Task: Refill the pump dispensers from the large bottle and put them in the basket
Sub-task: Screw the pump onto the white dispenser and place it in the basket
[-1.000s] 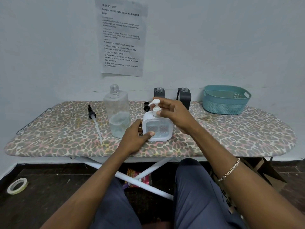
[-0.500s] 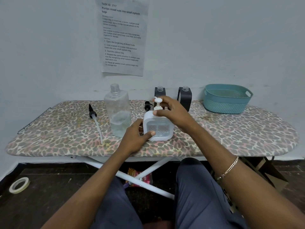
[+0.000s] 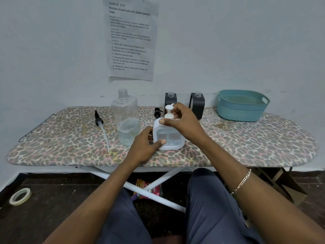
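Note:
A white pump dispenser (image 3: 169,139) stands upright near the front middle of the ironing board (image 3: 246,143). My left hand (image 3: 146,143) grips its lower left side, thumb across the front. My right hand (image 3: 182,120) curls round the white pump collar at the top. The large clear bottle (image 3: 126,120), uncapped and about a third full, stands just left of it. Two dark dispensers (image 3: 170,100) (image 3: 198,104) without pumps stand at the back. The teal basket (image 3: 241,105) sits at the back right.
A black pump with a long tube (image 3: 101,128) lies on the board at the left; another black pump (image 3: 157,112) stands behind the white dispenser. A tape roll (image 3: 20,196) lies on the floor. A paper sheet hangs on the wall.
My right hand has turned on the pump collar, and the pump nozzle has swung from pointing left toward pointing right. The dispenser and my left hand stay put.

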